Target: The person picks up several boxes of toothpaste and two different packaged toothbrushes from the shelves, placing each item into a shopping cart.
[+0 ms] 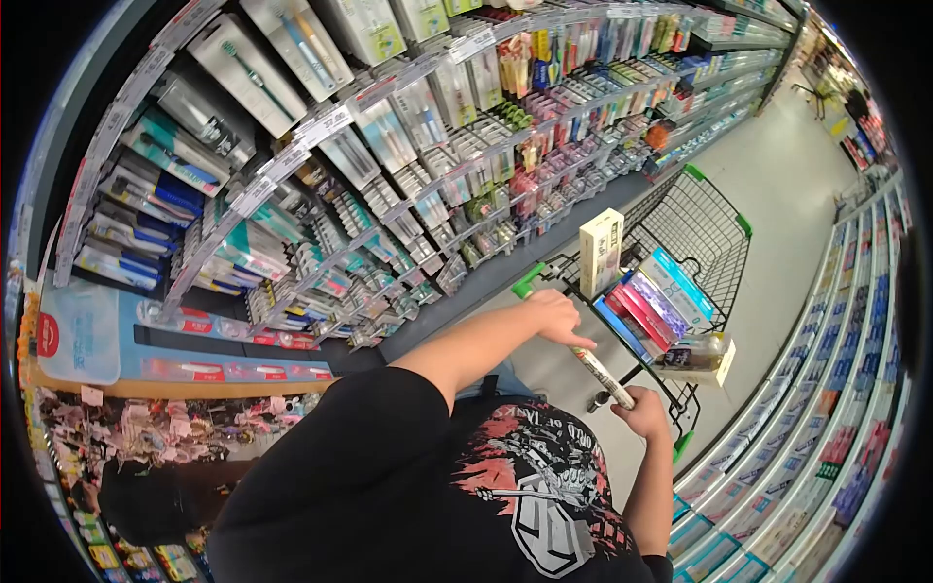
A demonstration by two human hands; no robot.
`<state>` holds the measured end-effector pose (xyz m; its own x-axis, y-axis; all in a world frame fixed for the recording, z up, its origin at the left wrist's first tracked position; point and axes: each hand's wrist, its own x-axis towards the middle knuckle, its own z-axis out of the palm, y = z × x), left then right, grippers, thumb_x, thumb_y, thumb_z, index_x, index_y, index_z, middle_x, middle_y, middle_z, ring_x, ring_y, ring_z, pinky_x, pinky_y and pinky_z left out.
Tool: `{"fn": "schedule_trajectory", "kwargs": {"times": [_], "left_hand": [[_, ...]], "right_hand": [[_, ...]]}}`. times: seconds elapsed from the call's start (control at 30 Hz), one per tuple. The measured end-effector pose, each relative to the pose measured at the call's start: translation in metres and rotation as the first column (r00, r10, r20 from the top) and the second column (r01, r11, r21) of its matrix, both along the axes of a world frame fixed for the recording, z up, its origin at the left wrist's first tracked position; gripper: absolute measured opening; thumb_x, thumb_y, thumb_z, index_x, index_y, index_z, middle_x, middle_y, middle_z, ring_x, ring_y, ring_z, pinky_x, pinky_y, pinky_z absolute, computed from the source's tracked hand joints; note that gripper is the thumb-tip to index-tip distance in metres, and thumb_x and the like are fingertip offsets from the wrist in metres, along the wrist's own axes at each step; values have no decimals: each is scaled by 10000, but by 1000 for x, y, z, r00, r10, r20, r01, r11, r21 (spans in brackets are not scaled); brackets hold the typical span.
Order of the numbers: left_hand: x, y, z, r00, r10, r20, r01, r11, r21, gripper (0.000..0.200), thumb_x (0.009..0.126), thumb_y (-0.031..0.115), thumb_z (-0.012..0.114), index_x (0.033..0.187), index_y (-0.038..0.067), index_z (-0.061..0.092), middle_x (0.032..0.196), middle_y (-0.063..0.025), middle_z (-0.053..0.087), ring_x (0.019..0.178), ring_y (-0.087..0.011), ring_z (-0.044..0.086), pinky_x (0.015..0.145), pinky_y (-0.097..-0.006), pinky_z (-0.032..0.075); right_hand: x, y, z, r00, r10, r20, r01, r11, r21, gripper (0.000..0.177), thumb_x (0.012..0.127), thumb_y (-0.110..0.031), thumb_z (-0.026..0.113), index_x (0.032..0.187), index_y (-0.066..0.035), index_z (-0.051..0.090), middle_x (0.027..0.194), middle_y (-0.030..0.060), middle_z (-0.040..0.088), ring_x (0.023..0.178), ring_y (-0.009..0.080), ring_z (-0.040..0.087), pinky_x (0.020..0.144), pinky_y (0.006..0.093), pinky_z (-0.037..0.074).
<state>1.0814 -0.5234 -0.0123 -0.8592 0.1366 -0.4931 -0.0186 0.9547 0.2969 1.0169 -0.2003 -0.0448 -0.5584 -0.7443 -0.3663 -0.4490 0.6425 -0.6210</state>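
A shopping cart with a black wire basket and green corners stands in front of me. My left hand is closed over the left part of its handle, a bar with a printed pale cover. Towards the other end, my right hand is wrapped round the same bar. In the cart, an upright cream box stands at the left. Beside it lean a light blue box, a purple pack and a red pack. A clear-looking container lies by another cream box.
Shelves of toothbrushes line the left side, with price tags along their edges. More stocked shelves curve along the right. The pale aisle floor runs ahead between them. Hanging accessories are at the lower left.
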Motion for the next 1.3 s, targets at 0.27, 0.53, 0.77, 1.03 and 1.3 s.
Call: {"fn": "schedule_trajectory", "kwargs": {"times": [0.27,0.53,0.77,1.03,1.3], "left_hand": [[-3,-8,0,1000,5,-29,-5,1000,11,874,843,896,385,861,124,796,845,-112,743,847,-326,712,705,-435,547],[-9,-13,1,1000,-9,-3,9,1000,4,906,848,903,352,867,118,807,883,-128,748,882,-322,716,748,-432,552],[-16,-18,1,1000,-23,-14,23,1000,-3,906,852,896,352,880,111,804,872,-136,748,875,-333,716,730,-452,559],[-27,-29,-2,996,5,-86,-3,1000,15,846,862,861,395,861,120,804,843,-135,745,851,-351,717,748,-461,558],[-50,-42,3,997,17,-80,-19,999,-26,823,868,855,396,870,142,806,900,-141,748,915,-352,710,801,-467,554]], "right_hand": [[0,-5,4,999,1,-50,0,1000,2,310,710,-266,831,888,-29,736,812,208,700,747,387,676,703,443,537],[-4,-13,14,997,-5,-71,3,1000,-31,305,691,-255,837,853,-22,727,784,204,684,718,380,663,679,441,530],[-4,-12,12,972,-49,-231,32,997,-74,264,686,-246,823,765,-30,693,742,176,660,682,373,647,634,444,518],[-8,-25,22,921,-55,-385,58,998,-4,212,704,-268,729,740,-68,670,767,133,662,752,358,664,686,470,540],[-24,-40,19,930,-58,-362,83,995,53,226,718,-295,722,747,-77,670,794,123,673,773,354,670,708,475,546]]}}
